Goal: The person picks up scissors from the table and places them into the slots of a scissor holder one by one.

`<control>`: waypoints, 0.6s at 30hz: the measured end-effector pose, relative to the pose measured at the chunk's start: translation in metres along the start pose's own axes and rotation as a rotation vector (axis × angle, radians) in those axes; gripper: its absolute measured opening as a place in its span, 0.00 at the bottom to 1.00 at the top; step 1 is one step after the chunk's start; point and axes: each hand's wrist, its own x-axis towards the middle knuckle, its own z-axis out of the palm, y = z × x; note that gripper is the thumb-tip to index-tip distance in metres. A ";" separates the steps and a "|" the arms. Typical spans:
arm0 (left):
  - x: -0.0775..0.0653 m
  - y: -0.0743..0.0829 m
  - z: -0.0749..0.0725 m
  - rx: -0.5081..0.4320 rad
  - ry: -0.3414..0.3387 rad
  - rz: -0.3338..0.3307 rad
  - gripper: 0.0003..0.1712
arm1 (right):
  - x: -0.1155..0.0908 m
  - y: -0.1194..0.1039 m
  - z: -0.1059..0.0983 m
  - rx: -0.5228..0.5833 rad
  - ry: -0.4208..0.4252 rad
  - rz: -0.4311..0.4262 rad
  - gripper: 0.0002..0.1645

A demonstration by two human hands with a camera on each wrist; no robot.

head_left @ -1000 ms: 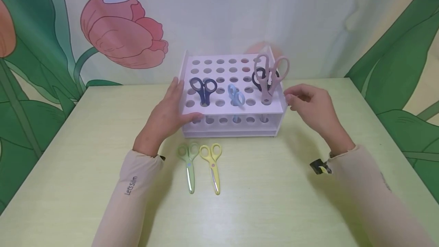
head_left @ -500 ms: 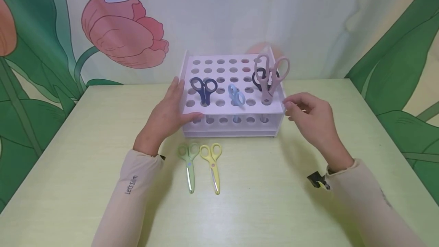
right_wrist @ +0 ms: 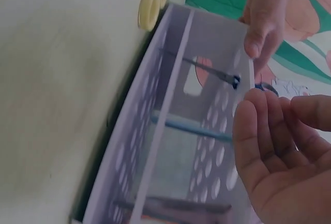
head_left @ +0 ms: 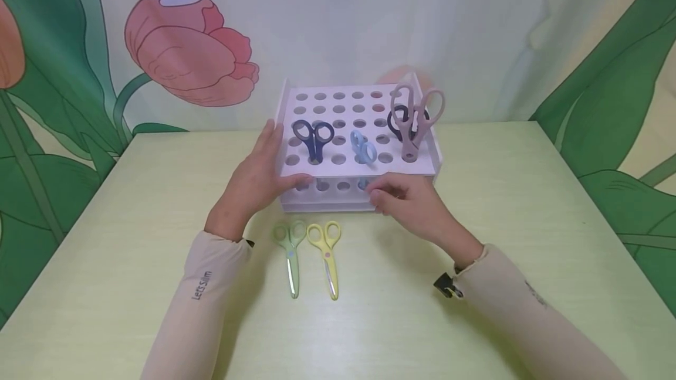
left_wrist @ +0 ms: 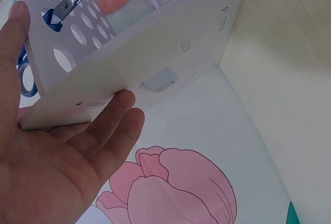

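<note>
A white rack (head_left: 345, 169) with rows of round holes stands on the table. My left hand (head_left: 252, 179) grips its left front corner, thumb on the front edge and fingers along the side panel (left_wrist: 170, 58). My right hand (head_left: 417, 205) is in front of the rack's right half, fingers loosely curled and holding nothing. Dark blue scissors (head_left: 319, 148), light blue scissors (head_left: 361, 146), pink scissors (head_left: 409, 148) and black scissors (head_left: 392, 128) stand handles up in the holes. Green scissors (head_left: 293, 268) and yellow scissors (head_left: 330, 268) lie in front.
The pale table (head_left: 391, 321) carries the rack near its back edge. Behind hangs a printed curtain (head_left: 338, 28) with flowers and leaves. Below the rack's top, the light blue blade (right_wrist: 191, 128) shows in the right wrist view.
My right hand has left the rack's right side and moved left and a little down, to the front of the rack. My left hand and the scissors stay put.
</note>
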 end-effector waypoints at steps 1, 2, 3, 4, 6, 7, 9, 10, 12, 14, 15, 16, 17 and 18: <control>0.000 0.000 0.000 -0.001 0.002 0.001 0.68 | 0.002 0.002 0.004 0.005 -0.014 0.000 0.09; 0.000 0.000 0.000 -0.002 0.002 0.002 0.68 | 0.004 0.003 0.008 0.013 -0.030 0.002 0.09; 0.000 0.000 0.000 -0.003 0.002 0.002 0.68 | 0.006 0.004 0.012 0.014 -0.047 0.012 0.09; 0.000 0.001 0.000 -0.005 0.003 0.002 0.68 | 0.007 0.006 0.016 0.021 -0.063 0.026 0.10; 0.000 0.001 0.000 -0.008 0.002 0.004 0.68 | 0.011 0.009 0.024 0.033 -0.097 0.057 0.11; 0.000 0.001 0.000 -0.009 0.002 0.004 0.68 | 0.013 0.011 0.029 0.044 -0.114 0.078 0.11; 0.000 0.001 0.000 -0.011 0.002 0.005 0.68 | 0.016 0.015 0.037 0.084 -0.143 0.103 0.12; 0.000 0.000 0.000 -0.012 0.004 0.005 0.68 | 0.018 0.017 0.041 0.101 -0.151 0.113 0.12; 0.000 -0.001 0.001 -0.014 0.006 0.005 0.68 | 0.020 0.021 0.049 0.129 -0.161 0.139 0.12; 0.000 -0.001 0.001 -0.015 0.007 0.005 0.68 | 0.022 0.025 0.055 0.171 -0.167 0.174 0.12; 0.000 -0.001 0.001 -0.015 0.008 0.006 0.68 | 0.022 0.026 0.057 0.185 -0.170 0.196 0.12; 0.000 -0.001 0.001 -0.014 0.010 0.007 0.68 | 0.023 0.027 0.060 0.197 -0.169 0.221 0.13; 0.000 -0.001 0.001 -0.014 0.010 0.007 0.68 | 0.024 0.028 0.061 0.209 -0.171 0.246 0.13; 0.000 -0.001 0.001 -0.012 0.011 0.008 0.68 | 0.025 0.028 0.062 0.219 -0.172 0.262 0.13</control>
